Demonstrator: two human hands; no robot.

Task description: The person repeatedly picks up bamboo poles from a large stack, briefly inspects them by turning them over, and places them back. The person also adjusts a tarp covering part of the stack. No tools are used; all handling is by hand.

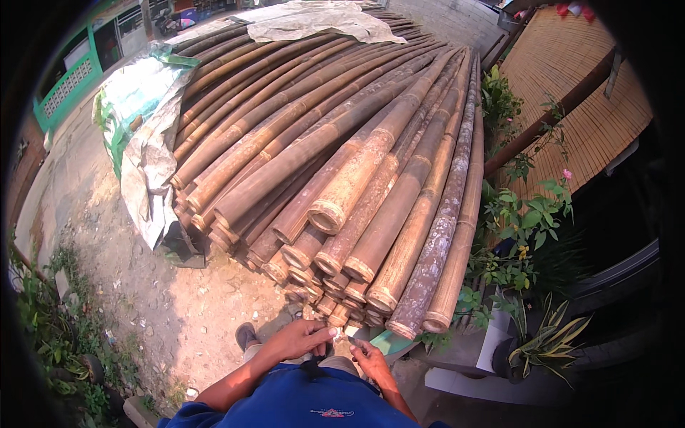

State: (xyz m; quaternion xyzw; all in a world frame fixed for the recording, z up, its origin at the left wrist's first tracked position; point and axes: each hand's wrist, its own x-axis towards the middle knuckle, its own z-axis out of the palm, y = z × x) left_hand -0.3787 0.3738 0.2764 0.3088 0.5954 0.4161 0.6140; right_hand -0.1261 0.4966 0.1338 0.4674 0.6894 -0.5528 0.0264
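Both my hands are held close together in front of my blue shirt, just short of the near ends of a large stack of bamboo poles (335, 203). My left hand (300, 339) has its fingers bent together, with a small whitish bit (338, 333) at their tips; what it is, I cannot make out. Beside it, my right hand (370, 359) is closed in a pinch on a small, thin, dark object (352, 341), too small to name. A narrow gap separates the hands. Neither hand touches the poles.
Pale sheeting (146, 157) drapes over the stack's left side, and another sheet (321, 23) lies across its far top. Dirt ground (143, 299) spreads at left. Flowering plants (524, 221), a potted snake plant (546, 339) and a slatted bamboo screen (571, 93) line the right.
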